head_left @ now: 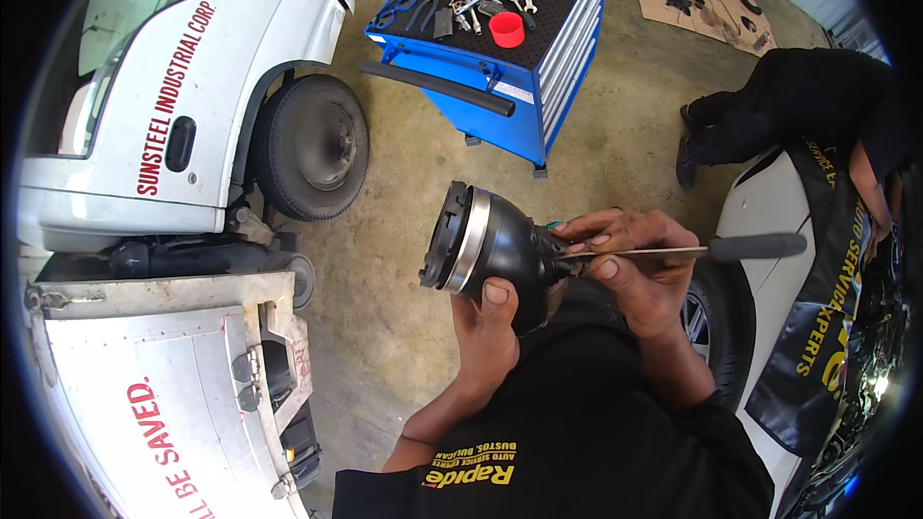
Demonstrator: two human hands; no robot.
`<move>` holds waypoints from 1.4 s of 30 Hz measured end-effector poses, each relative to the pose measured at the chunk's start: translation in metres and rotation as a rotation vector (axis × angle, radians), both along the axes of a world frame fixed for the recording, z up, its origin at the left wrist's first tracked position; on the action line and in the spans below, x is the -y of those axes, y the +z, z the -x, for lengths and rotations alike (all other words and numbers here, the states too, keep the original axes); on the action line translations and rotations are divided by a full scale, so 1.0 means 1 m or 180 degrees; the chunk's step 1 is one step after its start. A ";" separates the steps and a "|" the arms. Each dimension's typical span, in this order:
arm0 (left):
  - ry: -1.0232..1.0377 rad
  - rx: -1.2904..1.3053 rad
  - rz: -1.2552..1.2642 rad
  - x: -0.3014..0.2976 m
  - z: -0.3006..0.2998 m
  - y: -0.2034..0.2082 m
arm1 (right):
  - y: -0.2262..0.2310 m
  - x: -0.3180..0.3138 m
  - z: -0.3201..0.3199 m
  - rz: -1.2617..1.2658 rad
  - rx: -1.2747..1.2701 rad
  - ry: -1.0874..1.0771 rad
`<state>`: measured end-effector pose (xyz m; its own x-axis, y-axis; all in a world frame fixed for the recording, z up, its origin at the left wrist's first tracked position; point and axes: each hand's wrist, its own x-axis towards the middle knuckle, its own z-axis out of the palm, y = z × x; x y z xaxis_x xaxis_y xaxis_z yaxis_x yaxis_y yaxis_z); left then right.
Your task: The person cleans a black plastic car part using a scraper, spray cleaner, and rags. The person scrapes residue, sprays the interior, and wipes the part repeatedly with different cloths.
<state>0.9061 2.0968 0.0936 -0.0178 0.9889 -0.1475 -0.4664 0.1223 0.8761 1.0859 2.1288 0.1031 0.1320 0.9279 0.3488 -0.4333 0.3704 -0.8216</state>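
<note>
A black rubber CV boot (pixel 514 248) is held up in front of my chest. A silver clamp band (pixel 469 242) circles its wide end, which faces left. My left hand (pixel 487 334) grips the boot from below, with the thumb on its side. My right hand (pixel 642 274) is at the boot's narrow end, pinching the thin shaft of a screwdriver (pixel 755 247) whose black handle points right. The tip reaches the narrow neck, and my fingers partly hide the contact. A small green bit (pixel 555 226) shows beside my right fingertips; I cannot make out what it is.
Ahead stands a blue tool cart (pixel 452 106) with wrenches, pliers and a red ring-shaped piece (pixel 507 30) on top. A white truck (pixel 144 163) is on the left. At right, a person (pixel 808 96) leans over a white car (pixel 745 207); farther back lies cardboard (pixel 707 5) with parts.
</note>
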 end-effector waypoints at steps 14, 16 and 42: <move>-0.0072 -0.0243 0.0111 -0.012 -0.003 0.023 | 0.002 -0.001 -0.005 -0.0115 0.0304 0.0046; -0.0150 -0.0251 0.0068 -0.013 -0.002 0.021 | 0.005 -0.001 -0.003 0.0047 0.0168 -0.0055; -0.1903 0.3801 0.0355 -0.041 -0.010 -0.044 | -0.003 0.010 0.006 0.0124 0.0023 -0.0201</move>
<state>0.9162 2.1380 0.0500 0.6055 0.7814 0.1508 -0.7841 0.6182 -0.0554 1.0801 2.1189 0.1003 0.1884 0.9306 0.3138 -0.4041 0.3647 -0.8389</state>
